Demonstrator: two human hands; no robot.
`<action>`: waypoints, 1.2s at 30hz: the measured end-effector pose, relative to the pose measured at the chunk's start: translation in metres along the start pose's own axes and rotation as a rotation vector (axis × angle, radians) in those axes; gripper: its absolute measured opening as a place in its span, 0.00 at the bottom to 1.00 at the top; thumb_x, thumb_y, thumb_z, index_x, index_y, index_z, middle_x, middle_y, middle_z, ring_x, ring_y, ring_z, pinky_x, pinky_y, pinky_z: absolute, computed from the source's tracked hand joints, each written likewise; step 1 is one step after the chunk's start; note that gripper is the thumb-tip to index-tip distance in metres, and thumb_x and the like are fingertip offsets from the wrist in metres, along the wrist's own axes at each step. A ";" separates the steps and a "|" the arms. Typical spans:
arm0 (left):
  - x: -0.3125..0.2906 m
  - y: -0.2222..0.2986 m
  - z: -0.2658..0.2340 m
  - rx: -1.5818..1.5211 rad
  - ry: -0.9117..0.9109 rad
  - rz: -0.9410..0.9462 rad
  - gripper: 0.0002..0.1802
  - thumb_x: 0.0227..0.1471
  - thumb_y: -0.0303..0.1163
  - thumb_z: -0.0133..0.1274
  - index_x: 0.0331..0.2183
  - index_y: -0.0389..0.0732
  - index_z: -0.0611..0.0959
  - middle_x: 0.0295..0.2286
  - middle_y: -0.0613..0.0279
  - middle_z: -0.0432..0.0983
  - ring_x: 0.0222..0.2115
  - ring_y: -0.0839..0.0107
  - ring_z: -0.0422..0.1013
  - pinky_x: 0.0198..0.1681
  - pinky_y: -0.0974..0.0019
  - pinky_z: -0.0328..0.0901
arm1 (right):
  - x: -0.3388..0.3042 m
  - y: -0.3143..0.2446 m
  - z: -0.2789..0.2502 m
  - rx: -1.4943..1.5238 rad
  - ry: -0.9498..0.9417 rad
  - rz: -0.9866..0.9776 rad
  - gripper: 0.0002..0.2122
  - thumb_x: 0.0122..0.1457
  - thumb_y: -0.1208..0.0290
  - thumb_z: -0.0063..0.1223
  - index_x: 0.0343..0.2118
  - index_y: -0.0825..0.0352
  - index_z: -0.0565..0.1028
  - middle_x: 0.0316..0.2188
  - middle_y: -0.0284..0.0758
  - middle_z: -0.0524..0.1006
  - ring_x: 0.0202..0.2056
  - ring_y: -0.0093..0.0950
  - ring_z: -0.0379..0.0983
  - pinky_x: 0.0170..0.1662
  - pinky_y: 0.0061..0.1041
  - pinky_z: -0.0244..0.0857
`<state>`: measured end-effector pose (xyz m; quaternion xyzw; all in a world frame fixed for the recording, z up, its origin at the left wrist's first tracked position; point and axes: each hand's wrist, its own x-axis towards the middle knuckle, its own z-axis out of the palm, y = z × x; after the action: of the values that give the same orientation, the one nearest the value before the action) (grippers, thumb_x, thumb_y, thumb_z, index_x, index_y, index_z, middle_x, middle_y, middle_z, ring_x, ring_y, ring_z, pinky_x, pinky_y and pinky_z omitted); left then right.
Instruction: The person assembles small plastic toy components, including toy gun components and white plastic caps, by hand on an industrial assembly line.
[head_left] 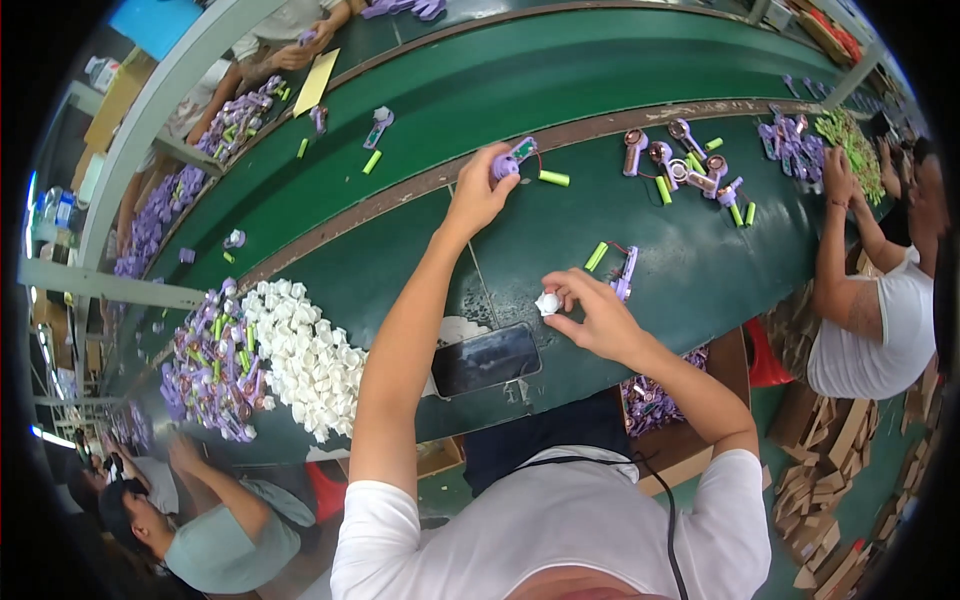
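My left hand (478, 195), reached out to the rim beside the belt, grips a purple plastic housing (507, 164) with a green circuit board showing. A red wire runs from it to a lime-green battery cell (554, 179) lying loose at its right. Closer to me, my right hand (600, 312) pinches a small white plastic part (547, 303) between thumb and fingers. Just beyond that hand lies another purple housing (627, 274), wired to a green battery (596, 256). A dark smartphone (487, 360) rests on the green table between my forearms.
A heap of white parts (305, 355) adjoins a pile of purple housings with batteries (215, 365) on the left. Several purple units (675, 170) lie at the right. The green conveyor belt (560, 70) runs along the far side. Co-workers sit on both sides; a cardboard box (730, 375) stands below.
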<state>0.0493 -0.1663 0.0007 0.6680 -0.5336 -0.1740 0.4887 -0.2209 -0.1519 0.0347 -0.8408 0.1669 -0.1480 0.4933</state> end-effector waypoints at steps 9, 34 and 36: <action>-0.056 0.049 -0.078 -0.762 0.492 0.154 0.22 0.64 0.44 0.47 0.47 0.34 0.72 0.33 0.59 0.71 0.36 0.69 0.71 0.45 0.64 0.67 | 0.041 -0.044 -0.009 0.458 0.097 -0.208 0.20 0.46 0.87 0.63 0.44 0.70 0.73 0.42 0.34 0.73 0.37 0.19 0.70 0.39 0.19 0.64; -0.141 0.136 -0.061 -0.685 0.230 -0.222 0.34 0.51 0.17 0.54 0.58 0.34 0.59 0.42 0.59 0.70 0.44 0.76 0.68 0.49 0.73 0.63 | 0.097 -0.075 0.014 0.281 0.207 -0.523 0.15 0.43 0.77 0.69 0.36 0.68 0.79 0.37 0.35 0.79 0.38 0.29 0.77 0.42 0.27 0.70; -0.140 0.138 -0.066 -0.511 0.175 -0.202 0.34 0.50 0.20 0.57 0.56 0.34 0.62 0.41 0.60 0.69 0.43 0.76 0.67 0.48 0.72 0.63 | 0.095 -0.081 0.011 0.238 0.224 -0.543 0.15 0.43 0.78 0.69 0.36 0.69 0.79 0.37 0.36 0.79 0.38 0.30 0.77 0.41 0.27 0.70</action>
<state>-0.0276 -0.0050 0.1064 0.5854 -0.3588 -0.2923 0.6656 -0.1202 -0.1465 0.1088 -0.7693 -0.0287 -0.3845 0.5094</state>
